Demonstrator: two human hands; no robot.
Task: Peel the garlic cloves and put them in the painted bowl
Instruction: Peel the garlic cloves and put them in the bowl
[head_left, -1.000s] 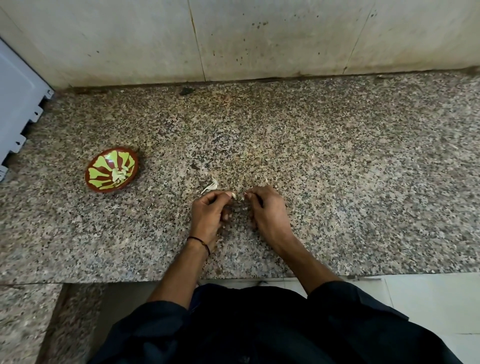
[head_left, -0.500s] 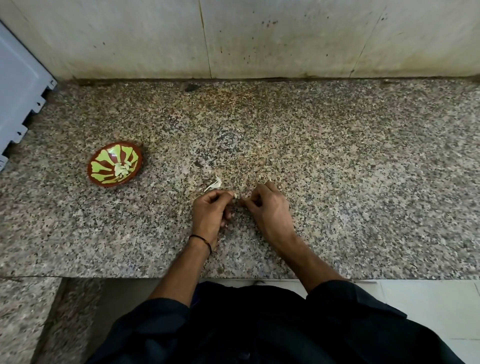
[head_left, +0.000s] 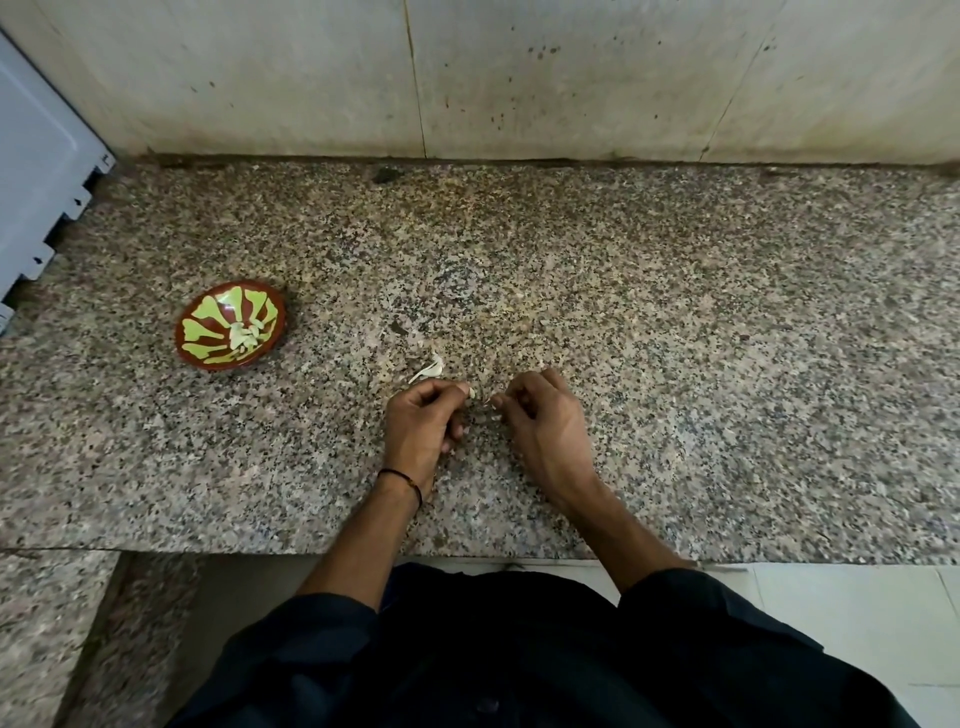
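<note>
The left hand (head_left: 423, 418) pinches a garlic clove (head_left: 470, 391) steady so the right hand (head_left: 540, 423), fingers curled, can seemingly pinch off its skin (head_left: 488, 400), with the painted bowl (head_left: 231, 325) waiting leftward.

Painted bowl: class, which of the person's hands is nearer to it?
Left. The left hand, pinching a garlic clove, lies to the right of the painted bowl and slightly nearer the person; the right hand lies farther right, beyond the left hand.
</note>
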